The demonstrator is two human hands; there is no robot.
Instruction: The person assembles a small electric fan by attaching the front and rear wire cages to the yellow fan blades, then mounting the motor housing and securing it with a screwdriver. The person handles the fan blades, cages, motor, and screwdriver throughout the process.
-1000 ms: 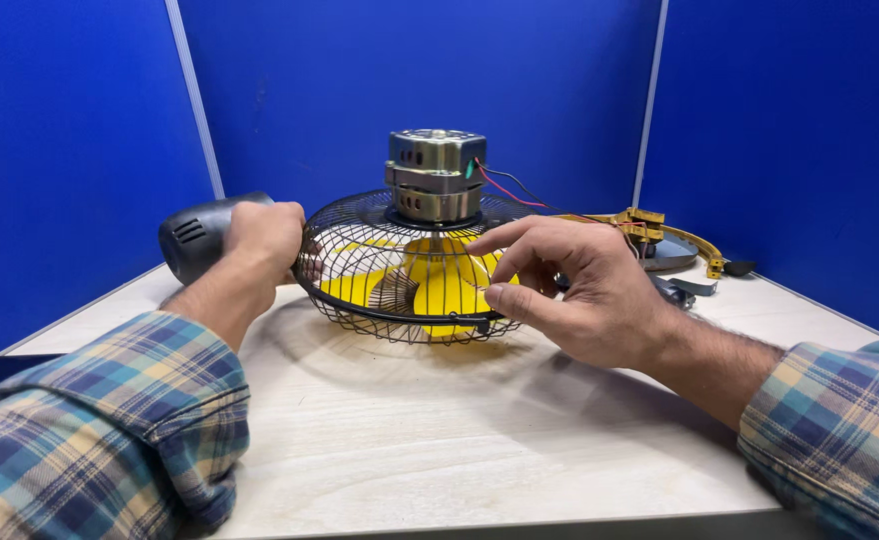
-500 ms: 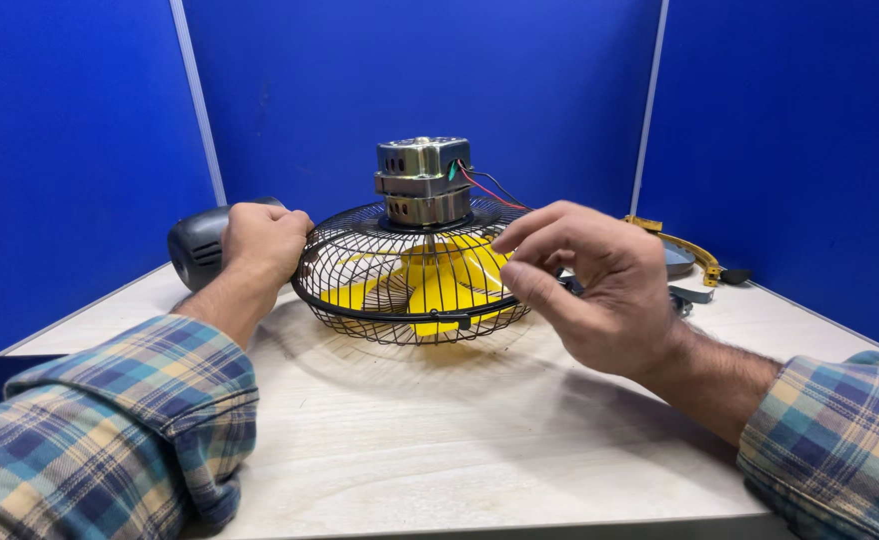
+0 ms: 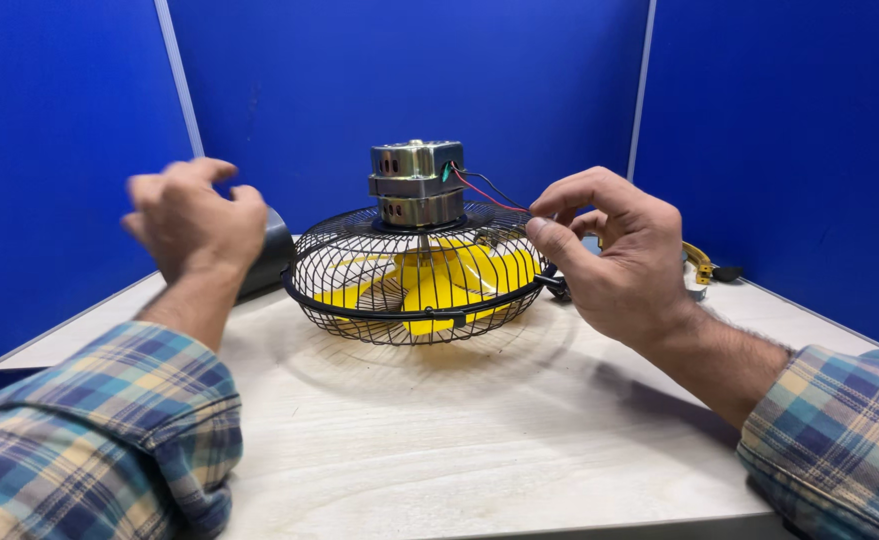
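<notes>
- There is one fan cage (image 3: 419,280), a round basket of thin black wire. It lies flat near the back edge of the worktop (image 3: 459,440), about in the middle between the left and right edges.
- Inside the cage are yellow blades (image 3: 439,285) of smooth plastic. I can see several, but the exact number I cannot tell through the wires.
- On top of the cage stands one motor (image 3: 416,183), a block of shiny metal in stacked layers, upright.
- Two thin wires (image 3: 489,192), one red and one black, go from the motor toward the right.
- The right hand (image 3: 614,255) is half closed. Its thumb and forefinger pinch together at the end of the wires, close to the right rim of the cage; whether they really grip the wires I cannot tell.
- The left hand (image 3: 194,220) is raised in the air, loosely curled, and holds nothing.
- Half a second ago the left hand rested on the dark grey housing (image 3: 264,255) at the left of the cage. Now it is lifted away from it, and the housing stays near the back left corner.
- Both sleeves are of checked cloth, blue with yellow.
- The worktop is pale wood grain, and blue panels stand around it.
- A yellow part (image 3: 697,265) lies near the back right corner, partly hidden.
</notes>
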